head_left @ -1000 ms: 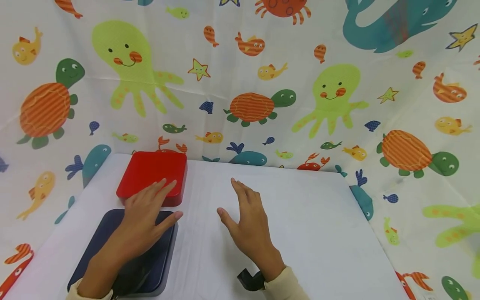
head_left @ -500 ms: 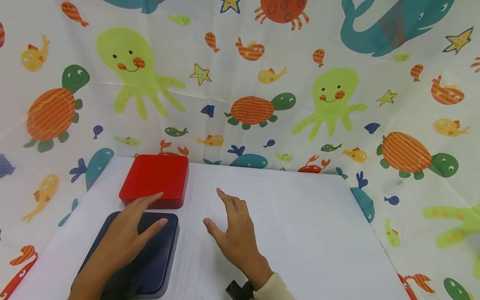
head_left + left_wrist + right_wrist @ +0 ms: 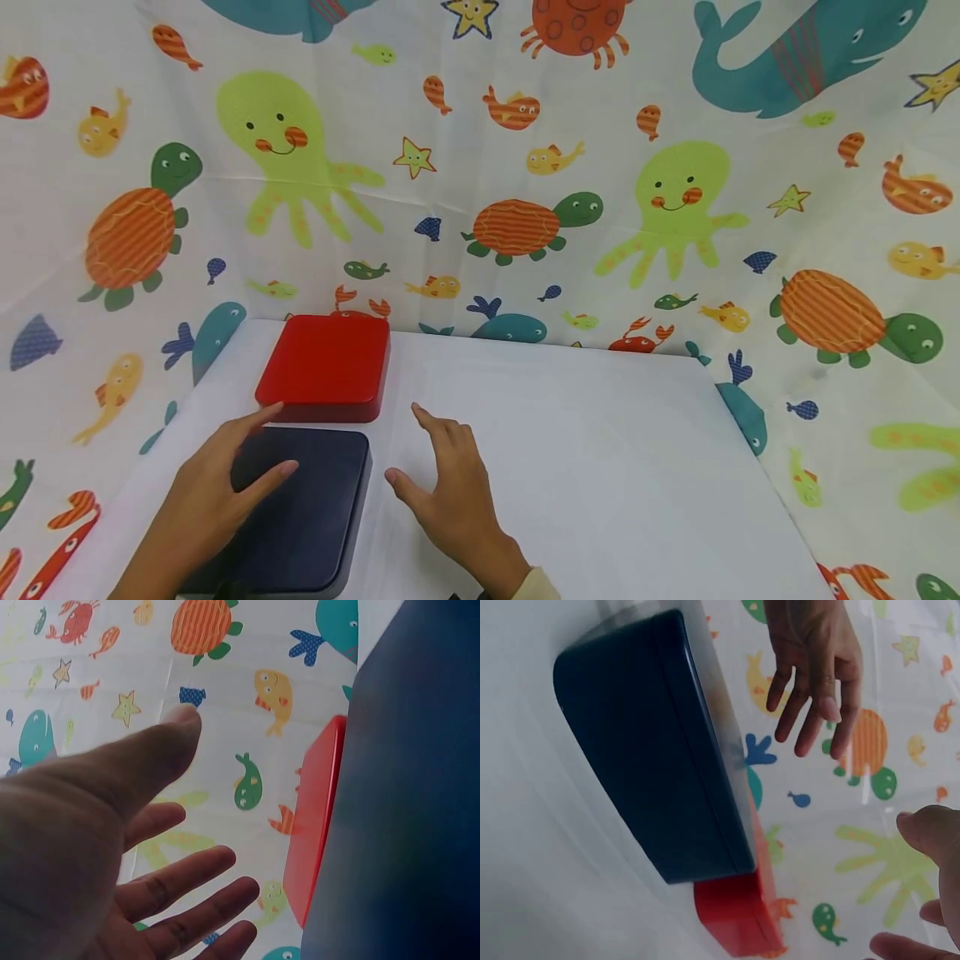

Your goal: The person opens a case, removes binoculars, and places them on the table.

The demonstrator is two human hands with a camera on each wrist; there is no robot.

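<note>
My left hand [image 3: 206, 500] hovers over the left part of a dark blue box [image 3: 315, 508], its fingers spread and holding nothing. To the right of that box, above the white table, is my right hand [image 3: 457, 496], likewise loosely spread around nothing. The blue box is squarish with rounded corners; in the right wrist view a seam runs along the blue box's side [image 3: 645, 757] near the top. Just behind it lies a smaller red box [image 3: 330, 358] with a glossy flat top. The left wrist view shows my left hand's thumb [image 3: 142, 765] apart from the fingers.
A white table [image 3: 600, 467] carries both boxes on its left side. Behind and around the table hangs a white cloth [image 3: 465, 175] printed with sea animals.
Both hands have moved left and lower in the head view, away from the red box. The head view has shifted slightly. Both boxes appear unmoved on the table.
</note>
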